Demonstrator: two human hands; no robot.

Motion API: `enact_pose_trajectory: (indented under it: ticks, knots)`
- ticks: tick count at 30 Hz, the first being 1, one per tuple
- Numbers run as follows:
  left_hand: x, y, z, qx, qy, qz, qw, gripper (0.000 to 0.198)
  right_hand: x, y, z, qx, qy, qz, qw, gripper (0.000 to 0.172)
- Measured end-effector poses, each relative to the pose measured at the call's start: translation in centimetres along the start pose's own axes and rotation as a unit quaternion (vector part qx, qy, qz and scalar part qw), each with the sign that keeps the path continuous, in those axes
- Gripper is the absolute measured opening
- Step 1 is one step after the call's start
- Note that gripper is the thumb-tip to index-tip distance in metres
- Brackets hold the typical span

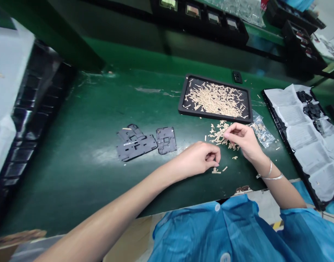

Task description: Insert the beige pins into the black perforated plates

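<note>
My left hand [202,158] rests low over the green table, its fingers curled and thumb near the index finger. Just beside its fingertips lie a few small beige strips [216,172]. My right hand [243,141] is pinched at the edge of a loose pile of beige pieces [218,131]; anything between its fingertips is too small to make out. Behind the pile, a black tray [180,105] holds many more beige strips [214,98]. Left of my left hand lie a flat dark plastic plate [166,140] with cutouts and an overlapping group of similar plates [136,147].
A clear plastic bag [262,129] with beige pieces lies right of my right hand. Further right stands a large black tray lined with white sheets [309,134]. Another lined tray [22,105] is at the left. A small black part [237,77] sits behind the strip tray, below a shelf [167,40].
</note>
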State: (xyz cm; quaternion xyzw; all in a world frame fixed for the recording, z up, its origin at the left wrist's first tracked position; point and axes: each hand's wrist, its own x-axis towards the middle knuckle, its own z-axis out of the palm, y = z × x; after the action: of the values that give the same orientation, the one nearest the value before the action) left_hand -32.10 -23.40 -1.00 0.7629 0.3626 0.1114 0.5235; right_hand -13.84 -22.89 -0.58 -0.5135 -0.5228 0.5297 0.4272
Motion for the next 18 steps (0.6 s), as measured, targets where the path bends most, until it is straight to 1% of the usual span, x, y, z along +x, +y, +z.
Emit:
enact_pose_trajectory:
  ticks: [2, 4, 7, 9, 10, 14, 18]
  knots:
    - [0.02, 0.06, 0.03, 0.004, 0.004, -0.012, 1.0, 0.012, 0.0, -0.06, 0.08, -0.003, -0.007, 0.005, 1.0, 0.025]
    - [0.03, 0.16, -0.04, -0.02, 0.018, -0.019, 0.999, 0.012, 0.01, -0.11, 0.08, -0.001, -0.019, 0.004, 1.0, 0.024]
    - [-0.05, 0.35, -0.21, -0.081, 0.082, -0.028, 0.993, 0.016, -0.06, -0.15, 0.03, -0.013, -0.038, -0.006, 0.999, 0.02]
    - [-0.17, 0.45, -0.3, -0.12, 0.123, -0.02, 0.985, 0.018, -0.2, -0.16, 0.07, -0.051, -0.054, -0.008, 0.997, 0.016]
    - [-0.23, 0.48, -0.34, -0.134, 0.133, -0.012, 0.982, 0.019, -0.29, -0.17, 0.12, -0.075, -0.063, -0.008, 0.995, 0.014]
    - [-0.33, 0.44, -0.33, -0.132, 0.145, 0.001, 0.981, 0.02, -0.58, -0.17, 0.38, -0.144, -0.09, -0.015, 0.985, 0.009]
    - [-0.26, 0.41, -0.18, -0.142, 0.146, -0.004, 0.979, 0.019, -0.54, -0.11, 0.4, -0.122, -0.07, -0.013, 0.99, 0.012]
